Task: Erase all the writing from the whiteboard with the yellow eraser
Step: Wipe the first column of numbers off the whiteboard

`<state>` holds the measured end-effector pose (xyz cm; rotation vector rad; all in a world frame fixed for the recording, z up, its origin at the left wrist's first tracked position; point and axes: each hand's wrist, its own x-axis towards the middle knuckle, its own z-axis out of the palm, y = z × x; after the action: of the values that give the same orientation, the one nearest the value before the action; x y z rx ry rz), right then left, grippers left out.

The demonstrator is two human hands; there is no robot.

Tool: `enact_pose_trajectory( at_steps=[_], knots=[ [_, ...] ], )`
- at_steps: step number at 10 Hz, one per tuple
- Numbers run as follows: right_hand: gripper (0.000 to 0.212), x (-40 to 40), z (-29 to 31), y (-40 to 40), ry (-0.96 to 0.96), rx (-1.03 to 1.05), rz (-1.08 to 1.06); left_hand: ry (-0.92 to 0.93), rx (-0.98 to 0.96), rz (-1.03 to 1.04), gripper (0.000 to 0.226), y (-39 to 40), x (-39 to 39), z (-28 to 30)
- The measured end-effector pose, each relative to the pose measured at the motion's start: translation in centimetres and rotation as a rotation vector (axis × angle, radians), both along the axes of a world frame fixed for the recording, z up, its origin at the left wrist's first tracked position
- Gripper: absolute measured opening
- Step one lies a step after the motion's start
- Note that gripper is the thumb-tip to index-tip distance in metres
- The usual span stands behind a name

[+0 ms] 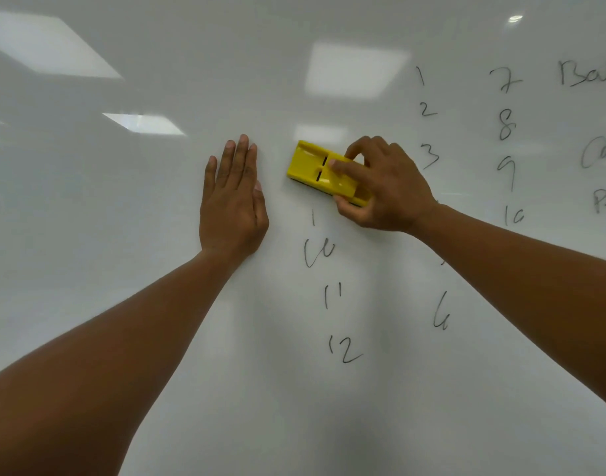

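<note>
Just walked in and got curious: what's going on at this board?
A person is wiping a whiteboard clean. The right hand grips a yellow eraser against the board, while the left hand rests flat on it alongside. The board's left part looks bare, but plenty of writing remains: numbers below the eraser, and more numbers and words to its right.

Bare board left, a hand in the way

The left hand [232, 201] lies flat on the whiteboard [88, 207], just beside the eraser [324, 171]; beyond it the board is bare.
</note>
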<state>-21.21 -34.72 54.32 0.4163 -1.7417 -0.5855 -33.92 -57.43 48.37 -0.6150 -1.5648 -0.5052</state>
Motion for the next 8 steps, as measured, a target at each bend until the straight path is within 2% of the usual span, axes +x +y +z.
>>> enact_pose_trajectory(
  at_steps=[2,3,5,6,7,8],
  knots=[
    [0.043,0.0,-2.0,0.1,-0.205,0.355,0.008,-0.024,-0.018,0.014,0.058,-0.1,0.1,-0.2],
    [0.042,0.1,-2.2,0.1,-0.209,0.362,0.009,-0.030,-0.018,0.019,0.058,-0.1,0.2,-0.3],
    [0.050,0.2,-1.1,0.2,-0.014,-0.069,0.031,-0.016,-0.012,0.023,0.058,0.0,0.2,-0.4],
    [0.050,0.2,-1.7,0.2,-0.031,-0.026,0.036,-0.016,-0.013,0.028,0.058,0.0,0.2,-0.5],
    [0.047,0.1,-3.2,0.4,-0.171,0.257,0.024,-0.020,-0.015,0.028,0.058,-0.1,0.1,-0.6],
    [0.044,0.2,-4.1,0.5,-0.218,0.329,-0.007,-0.020,-0.014,0.029,0.058,-0.1,0.0,-0.7]
  ],
)
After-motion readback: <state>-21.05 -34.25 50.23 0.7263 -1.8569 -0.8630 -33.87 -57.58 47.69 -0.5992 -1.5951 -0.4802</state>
